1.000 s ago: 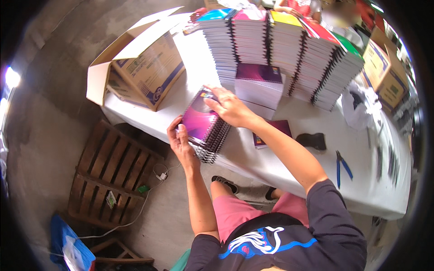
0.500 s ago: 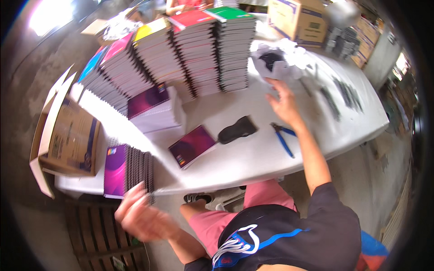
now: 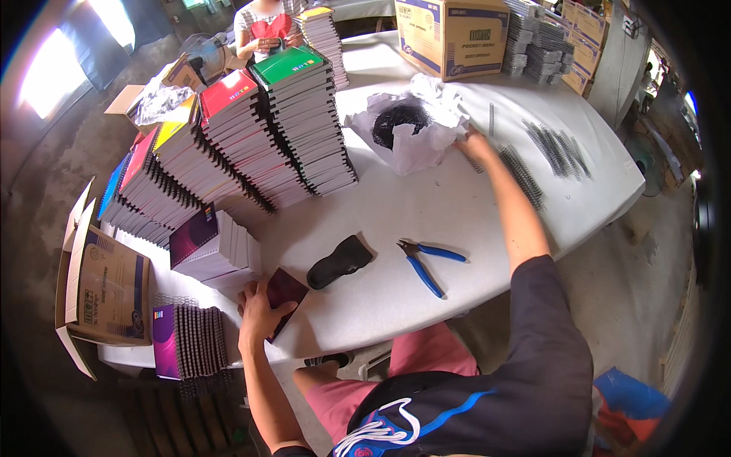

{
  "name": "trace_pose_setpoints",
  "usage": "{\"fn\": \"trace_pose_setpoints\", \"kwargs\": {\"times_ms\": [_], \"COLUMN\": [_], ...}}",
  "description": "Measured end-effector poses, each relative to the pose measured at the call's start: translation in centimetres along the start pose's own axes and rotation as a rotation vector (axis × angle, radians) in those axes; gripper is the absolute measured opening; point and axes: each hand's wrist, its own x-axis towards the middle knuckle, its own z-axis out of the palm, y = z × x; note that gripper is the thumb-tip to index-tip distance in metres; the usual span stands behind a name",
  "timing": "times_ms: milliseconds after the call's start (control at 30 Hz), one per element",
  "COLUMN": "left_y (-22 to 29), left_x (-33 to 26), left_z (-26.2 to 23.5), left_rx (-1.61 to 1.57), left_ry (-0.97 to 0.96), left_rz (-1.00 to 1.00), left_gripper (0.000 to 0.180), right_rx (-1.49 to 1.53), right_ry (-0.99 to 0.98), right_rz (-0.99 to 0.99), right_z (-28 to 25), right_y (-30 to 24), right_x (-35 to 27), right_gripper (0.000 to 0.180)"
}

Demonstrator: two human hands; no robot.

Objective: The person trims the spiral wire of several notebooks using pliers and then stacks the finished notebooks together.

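My left hand point(image 3: 261, 314) grips a small purple notebook point(image 3: 286, 295) near the front edge of the table, thumb across its cover; the notebook is tilted up. Far out at the right, my right hand point(image 3: 474, 145) is beside a crumpled white plastic bag point(image 3: 415, 148) with black coils point(image 3: 400, 126) inside. Its fingers are bent and partly hidden, so what they pinch does not show. Under that hand lies a row of dark spiral wires point(image 3: 521, 179). Between the hands are a black padded object point(image 3: 340, 261) and blue-handled cutting pliers point(image 3: 426, 263).
Tall stacks of spiral notebooks point(image 3: 304, 114) line the table's far left. Unbound paper blocks point(image 3: 228, 247) and a bound purple stack point(image 3: 199, 339) stand nearer. Open carton point(image 3: 114, 286) at left, closed carton point(image 3: 453, 38) behind. More wires point(image 3: 556, 148) lie right. Another person point(image 3: 266, 30) stands beyond.
My left hand has come up from below the table edge onto the purple notebook and tilted it. My right hand has moved to the right side of the bag. The view has shifted.
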Motion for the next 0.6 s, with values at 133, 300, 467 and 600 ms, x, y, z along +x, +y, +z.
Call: {"fn": "trace_pose_setpoints", "kwargs": {"times_ms": [133, 300, 467, 600], "left_y": [-1.1, -0.4, 1.7, 1.3], "left_x": [1.8, 2.6, 1.1, 0.9], "left_z": [-0.5, -1.2, -0.1, -1.2], "left_rx": [-0.035, -0.085, 0.161, 0.105], "left_ry": [-0.040, -0.200, -0.033, -0.092], "left_rz": [-0.064, -0.203, -0.179, -0.200], "left_gripper": [0.095, 0.098, 0.108, 0.108], "right_rx": [-0.278, -0.445, -0.140, 0.151], "right_ry": [-0.047, -0.279, -0.061, -0.159], "right_rz": [-0.246, 0.052, 0.006, -0.072], "right_z": [1.7, -2.2, -7.9, -12.8], "right_y": [0.5, 0.4, 2.7, -8.5], "right_x": [0.1, -1.7, -5.1, -11.9], "right_gripper": [0.045, 0.035, 0.054, 0.055]}}
